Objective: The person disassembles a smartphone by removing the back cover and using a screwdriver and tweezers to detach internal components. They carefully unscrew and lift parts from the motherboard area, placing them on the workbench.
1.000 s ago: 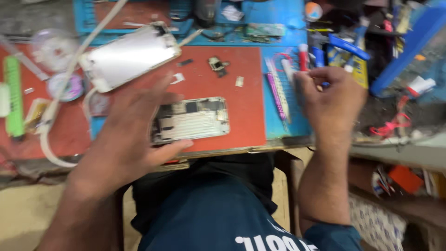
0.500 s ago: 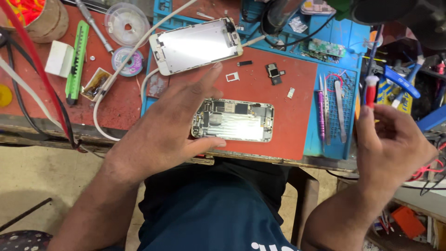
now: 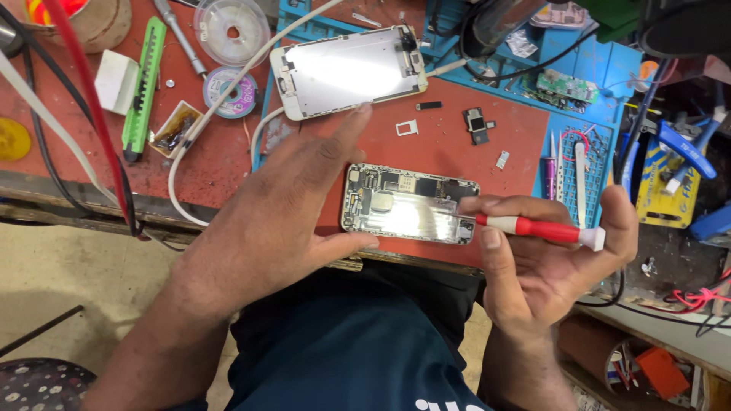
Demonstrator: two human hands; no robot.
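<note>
Now | right hand (image 3: 548, 266) fingers pinching screwdriver (image 3: 537, 228) | left hand (image 3: 282, 213) fingers spread beside opened phone (image 3: 407, 203), perhaps touching

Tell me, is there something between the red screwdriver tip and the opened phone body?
Nothing visible. The right hand holds the red screwdriver with its tip at the opened phone body, whose left end the left hand steadies.

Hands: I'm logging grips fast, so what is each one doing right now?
Left hand: open, fingers spread, steadying the opened phone body.
Right hand: closed on a red-handled screwdriver, tip at the phone.
</note>
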